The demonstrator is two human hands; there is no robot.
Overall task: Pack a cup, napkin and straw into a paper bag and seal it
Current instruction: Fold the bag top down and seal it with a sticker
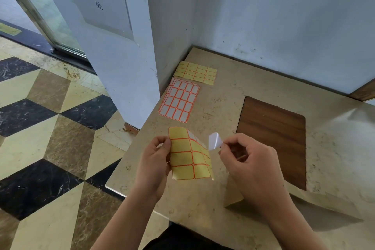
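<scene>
My left hand [156,160] pinches the left edge of a yellow backing sheet [188,158] with an orange grid, held curled above the table. My right hand [247,160] holds a small white sticker [215,141] by its corner, just right of the sheet's top edge and apart from it. A tan paper bag [304,205] lies flat on the table below my right forearm, partly hidden by it. No cup, napkin or straw shows.
A stack of white sticker sheets [179,100] and a yellow empty sheet [195,72] lie at the table's far left by the wall. A brown wooden panel [272,138] is set in the beige marble table [223,103]. The table's left edge drops to tiled floor.
</scene>
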